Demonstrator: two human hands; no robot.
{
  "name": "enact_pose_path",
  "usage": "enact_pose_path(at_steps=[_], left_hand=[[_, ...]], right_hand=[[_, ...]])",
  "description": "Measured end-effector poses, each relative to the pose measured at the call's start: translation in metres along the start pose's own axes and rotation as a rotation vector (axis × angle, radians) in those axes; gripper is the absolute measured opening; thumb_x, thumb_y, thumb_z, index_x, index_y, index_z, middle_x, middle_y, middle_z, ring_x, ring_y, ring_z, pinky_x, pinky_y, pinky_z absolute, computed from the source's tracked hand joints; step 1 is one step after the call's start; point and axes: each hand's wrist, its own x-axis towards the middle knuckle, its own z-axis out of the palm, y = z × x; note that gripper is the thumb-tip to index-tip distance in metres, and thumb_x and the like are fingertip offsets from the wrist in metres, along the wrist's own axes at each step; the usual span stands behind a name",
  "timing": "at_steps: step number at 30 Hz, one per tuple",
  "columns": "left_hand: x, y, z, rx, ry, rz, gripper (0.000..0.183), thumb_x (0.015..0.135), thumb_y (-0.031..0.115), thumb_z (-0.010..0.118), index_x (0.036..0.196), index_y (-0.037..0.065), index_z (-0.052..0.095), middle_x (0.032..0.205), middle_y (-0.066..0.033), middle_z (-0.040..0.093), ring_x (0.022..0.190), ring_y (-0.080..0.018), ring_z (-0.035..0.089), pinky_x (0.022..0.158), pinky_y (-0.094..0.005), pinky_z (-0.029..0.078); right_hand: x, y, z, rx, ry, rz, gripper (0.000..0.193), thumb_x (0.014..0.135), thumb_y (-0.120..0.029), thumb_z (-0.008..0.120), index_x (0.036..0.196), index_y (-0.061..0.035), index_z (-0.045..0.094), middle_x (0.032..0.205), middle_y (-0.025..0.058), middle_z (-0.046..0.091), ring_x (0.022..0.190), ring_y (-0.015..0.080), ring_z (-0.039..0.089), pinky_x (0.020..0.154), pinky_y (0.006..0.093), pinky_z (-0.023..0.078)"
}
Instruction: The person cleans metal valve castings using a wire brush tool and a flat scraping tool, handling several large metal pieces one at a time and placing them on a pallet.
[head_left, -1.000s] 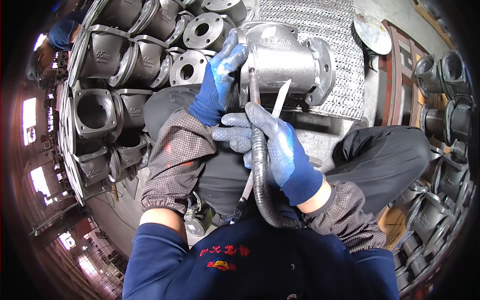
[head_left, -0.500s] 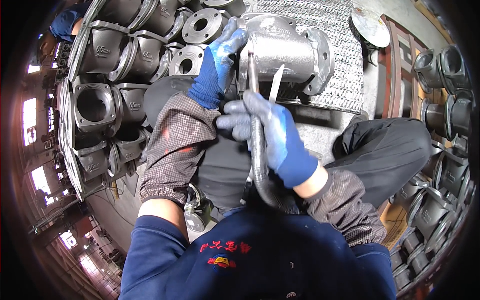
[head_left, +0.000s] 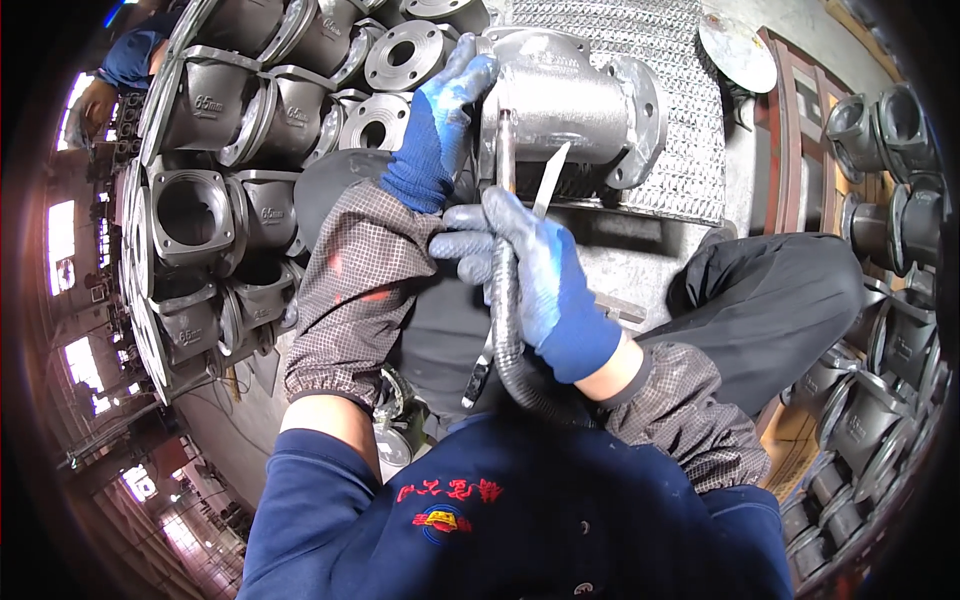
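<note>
A grey cast-metal valve body lies on its side, flanged at both ends. My left hand, in a blue and grey coated glove, wraps its left flange with the fingers up along the rim. In my similarly gloved right hand is a slim rotary tool with a black ribbed flexible shaft. Its metal tip meets the body near the left flange. The same hand holds a thin pale blade-like strip; its pointed end sticks out above the fingers and its dark end shows below.
Under the valve body is a ridged metal plate. Stacked castings rise close on the left, and more castings line the right. A round white disc stands behind, beside a brown frame. Another person's arm shows at upper left.
My right hand has shifted slightly down and left. The pale strip has tilted further, so its dark lower end shows more. My left hand stays on the flange.
</note>
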Motion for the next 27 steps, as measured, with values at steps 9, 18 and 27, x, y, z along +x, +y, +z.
enact_pose_path(at_steps=[9, 18, 27], left_hand=[[-0.001, -0.005, -0.011, 0.112, 0.033, 0.048, 0.038, 0.094, 0.021, 0.047, 0.124, -0.002, 0.050, 0.139, -0.0235, 0.035, 0.125, -0.0239, 0.041, 0.102, -0.0317, 0.034], [0.005, 0.001, -0.015, 0.029, 0.044, -0.033, 0.038, 0.089, 0.021, 0.055, 0.115, -0.006, 0.054, 0.130, -0.0227, 0.046, 0.118, -0.0252, 0.048, 0.098, -0.0317, 0.038], [0.019, 0.004, -0.002, -0.136, 0.136, -0.156, 0.071, 0.084, 0.032, 0.061, 0.135, -0.007, 0.032, 0.123, -0.0189, 0.051, 0.109, -0.0213, 0.051, 0.092, -0.0281, 0.042]], right_hand=[[0.011, -0.022, 0.000, -0.056, -0.067, 0.009, 0.046, 0.093, -0.039, 0.043, 0.107, 0.0036, 0.056, 0.085, 0.0116, 0.067, 0.054, 0.0048, 0.050, 0.040, 0.0168, 0.035], [-0.017, -0.024, -0.016, -0.037, -0.056, 0.203, 0.045, 0.092, -0.035, 0.049, 0.109, 0.0057, 0.055, 0.086, 0.0158, 0.066, 0.050, 0.0060, 0.049, 0.040, 0.0148, 0.037], [-0.026, -0.110, -0.028, -0.682, -0.016, -0.160, 0.037, 0.089, -0.031, 0.052, 0.099, 0.0043, 0.058, 0.073, 0.0124, 0.065, 0.053, 0.0094, 0.056, 0.048, 0.0214, 0.046]])
